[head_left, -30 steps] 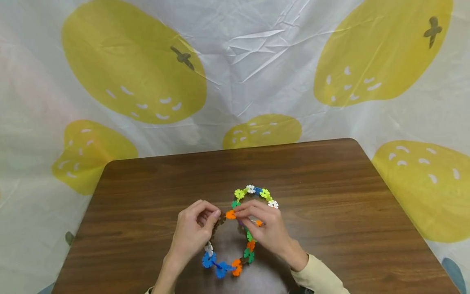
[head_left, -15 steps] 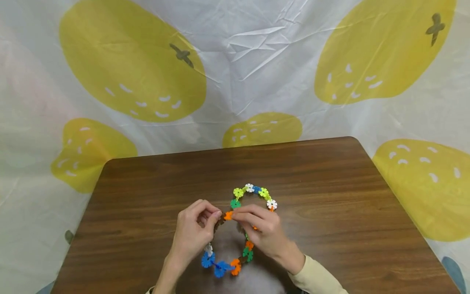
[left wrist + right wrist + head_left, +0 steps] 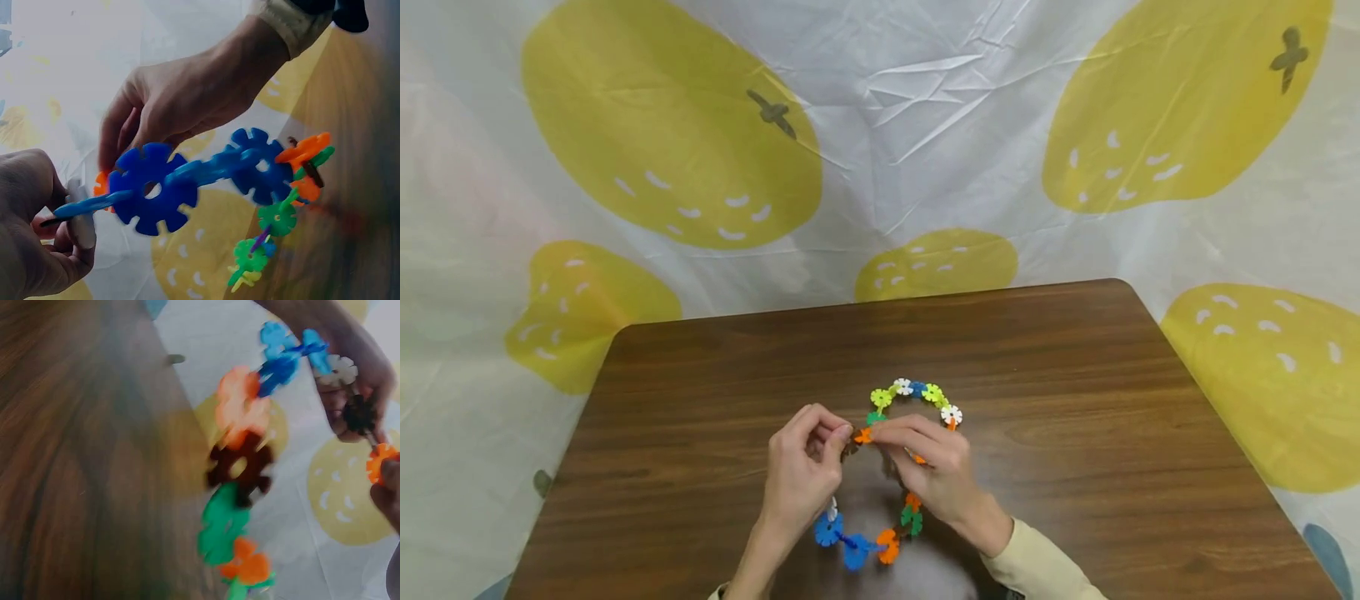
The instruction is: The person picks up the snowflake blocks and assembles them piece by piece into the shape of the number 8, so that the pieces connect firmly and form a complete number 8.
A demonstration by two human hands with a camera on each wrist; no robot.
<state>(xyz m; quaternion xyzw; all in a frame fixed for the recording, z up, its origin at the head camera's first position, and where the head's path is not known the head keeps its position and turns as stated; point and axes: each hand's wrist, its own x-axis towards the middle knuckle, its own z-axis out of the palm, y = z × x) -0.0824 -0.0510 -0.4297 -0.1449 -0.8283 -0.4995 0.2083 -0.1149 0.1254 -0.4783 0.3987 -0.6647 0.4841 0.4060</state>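
Observation:
My left hand (image 3: 801,467) pinches a dark brown snowflake disc (image 3: 360,414) at one end of a linked chain of notched plastic discs. Facing it, my right hand (image 3: 932,467) holds an orange snowflake disc (image 3: 863,436) between thumb and fingertips, its edge right at the brown one. From the left hand the chain hangs down through a white disc (image 3: 337,370) and several blue discs (image 3: 153,189). It curves on through an orange disc (image 3: 888,547) and a green disc (image 3: 912,521) toward the right hand, which hides part of it.
Beyond the right hand, a second loop of linked discs shows yellow-green (image 3: 881,398), white (image 3: 951,414) and blue pieces. Beneath is a brown wood-grain table (image 3: 700,392) with rounded far corners. A pale curtain (image 3: 880,192) with yellow fruit prints hangs behind it.
My right hand has shifted slightly left, bringing the orange disc closer to my left fingers. The far loop has slid a little left too. Both hands keep their pinch.

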